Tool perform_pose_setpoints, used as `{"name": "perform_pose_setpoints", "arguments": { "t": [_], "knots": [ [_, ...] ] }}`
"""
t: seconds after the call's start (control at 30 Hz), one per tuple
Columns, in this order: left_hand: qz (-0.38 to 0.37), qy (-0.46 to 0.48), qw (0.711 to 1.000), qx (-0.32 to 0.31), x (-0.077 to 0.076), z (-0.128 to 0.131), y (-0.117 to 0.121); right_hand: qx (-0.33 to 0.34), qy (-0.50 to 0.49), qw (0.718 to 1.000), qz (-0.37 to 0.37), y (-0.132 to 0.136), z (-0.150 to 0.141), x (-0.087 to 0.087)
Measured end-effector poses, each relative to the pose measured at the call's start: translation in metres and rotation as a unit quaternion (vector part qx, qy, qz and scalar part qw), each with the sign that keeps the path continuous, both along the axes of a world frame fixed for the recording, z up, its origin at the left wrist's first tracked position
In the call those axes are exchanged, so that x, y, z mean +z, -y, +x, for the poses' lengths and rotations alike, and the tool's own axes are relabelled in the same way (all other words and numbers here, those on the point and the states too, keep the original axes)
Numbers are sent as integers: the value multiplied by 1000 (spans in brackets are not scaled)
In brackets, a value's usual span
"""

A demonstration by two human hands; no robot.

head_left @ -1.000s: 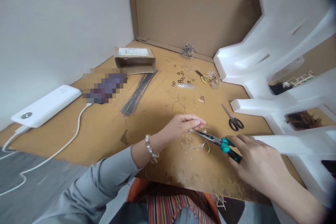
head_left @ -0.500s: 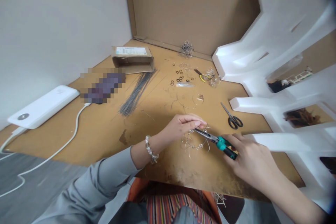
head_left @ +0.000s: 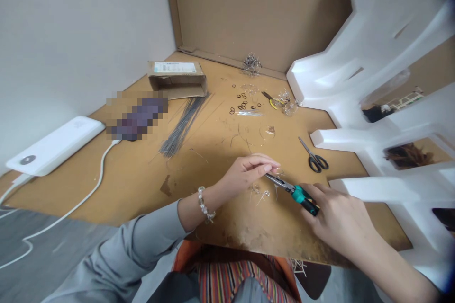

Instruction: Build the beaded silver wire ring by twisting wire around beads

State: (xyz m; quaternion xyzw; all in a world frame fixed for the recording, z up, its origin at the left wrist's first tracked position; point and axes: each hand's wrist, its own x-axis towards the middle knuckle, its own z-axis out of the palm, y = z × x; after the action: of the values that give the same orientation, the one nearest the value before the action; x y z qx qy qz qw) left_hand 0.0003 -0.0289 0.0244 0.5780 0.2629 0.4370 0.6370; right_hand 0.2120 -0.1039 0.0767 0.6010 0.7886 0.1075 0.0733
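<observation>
My left hand [head_left: 251, 170] is closed in a pinch on a thin wire piece with clear beads [head_left: 265, 194], whose loose ends hang below the fingers. My right hand [head_left: 334, 210] is wrapped round the teal and black handles of long-nose pliers [head_left: 293, 191]. The pliers' jaws point left and reach the wire right at my left fingertips; whether they bite on it is too small to tell. To the right of the pliers, black-handled scissors [head_left: 314, 158] lie on the table.
A bundle of grey wires [head_left: 183, 128] lies left of centre by an open cardboard box [head_left: 177, 78]. Dark rings [head_left: 242, 105], yellow-handled cutters [head_left: 273, 102] and tangled wire pieces [head_left: 252, 64] are farther back. A white power bank [head_left: 57, 144] sits left; white foam [head_left: 337, 142] lines the right edge.
The beaded wire piece has turned in my left fingers and its loop now shows less widely. Both hands and the pliers stay in nearly the same place.
</observation>
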Motion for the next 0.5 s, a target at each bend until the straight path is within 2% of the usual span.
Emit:
{"name": "perform_pose_setpoints", "arguments": {
  "t": [0.2,0.37,0.5],
  "knots": [
    [-62,-30,997,28,-2,2,-2,-58,-25,998,0,-2,9,0],
    [-52,-87,994,30,-3,4,3,-93,-66,993,-43,1,2,-7],
    [-45,-120,991,50,-5,4,3,-87,-59,993,-48,5,1,-10]
  ]
}}
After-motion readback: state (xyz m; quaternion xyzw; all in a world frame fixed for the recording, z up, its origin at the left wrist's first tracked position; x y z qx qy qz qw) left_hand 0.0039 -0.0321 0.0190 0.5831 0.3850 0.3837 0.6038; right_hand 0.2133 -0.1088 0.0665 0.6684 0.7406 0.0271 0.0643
